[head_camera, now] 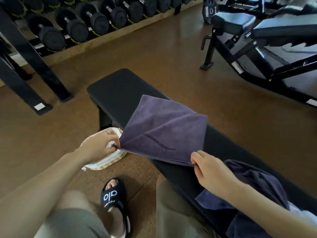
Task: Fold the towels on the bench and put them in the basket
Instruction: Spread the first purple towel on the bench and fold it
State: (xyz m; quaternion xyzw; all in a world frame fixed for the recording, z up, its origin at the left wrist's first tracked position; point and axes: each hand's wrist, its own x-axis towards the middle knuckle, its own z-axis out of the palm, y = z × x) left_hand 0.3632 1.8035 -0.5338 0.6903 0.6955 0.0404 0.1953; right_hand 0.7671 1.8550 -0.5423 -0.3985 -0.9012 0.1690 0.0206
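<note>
A purple towel is held stretched over a black padded bench, seen from above by a head-worn camera. Its near left corner is pinched between the thumb and fingertips of the left hand, and its near right corner is pinched the same way by the right hand; the remaining fingers of both hands are curled in, not spread. The near edge is pulled taut between the two hands and runs from upper left to lower right. The towel is folded into a rough square and is seen turned like a diamond, with its far corner pointing up and away along the bench top. The bench's long axis runs from upper left to lower right. The far part of the towel lies on the padding, while the left corner is held out past the bench's near edge. Faint lettering is seen near the held edge but cannot be read.

A pale woven basket sits on the brown floor just beside the bench, below the left hand and mostly hidden by it; its contents cannot be made out. A heap of unfolded dark towels lies on the bench behind the right wrist. A black sandal is worn on a foot below.
</note>
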